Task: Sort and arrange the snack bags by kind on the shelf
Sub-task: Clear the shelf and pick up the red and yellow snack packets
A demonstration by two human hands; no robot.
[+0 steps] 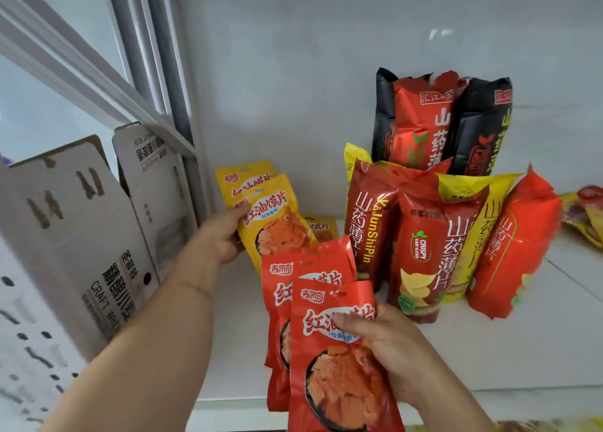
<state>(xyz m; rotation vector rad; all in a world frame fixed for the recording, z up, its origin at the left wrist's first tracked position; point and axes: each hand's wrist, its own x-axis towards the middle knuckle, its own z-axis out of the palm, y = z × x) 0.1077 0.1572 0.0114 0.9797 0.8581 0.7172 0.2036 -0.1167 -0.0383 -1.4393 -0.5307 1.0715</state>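
Sorting goes best by colour: my left hand [222,236] pinches the flat yellow foil snack pouches [274,223] upright at the white shelf [489,350]'s back-left. My right hand [385,343] grips the flat red foil snack pouches [329,350] in front, which I should stand just beside them, edges squared.

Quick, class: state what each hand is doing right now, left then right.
Left hand: closed on the yellow snack bags at the shelf back.
Right hand: closed on the red snack bags, fanned out.
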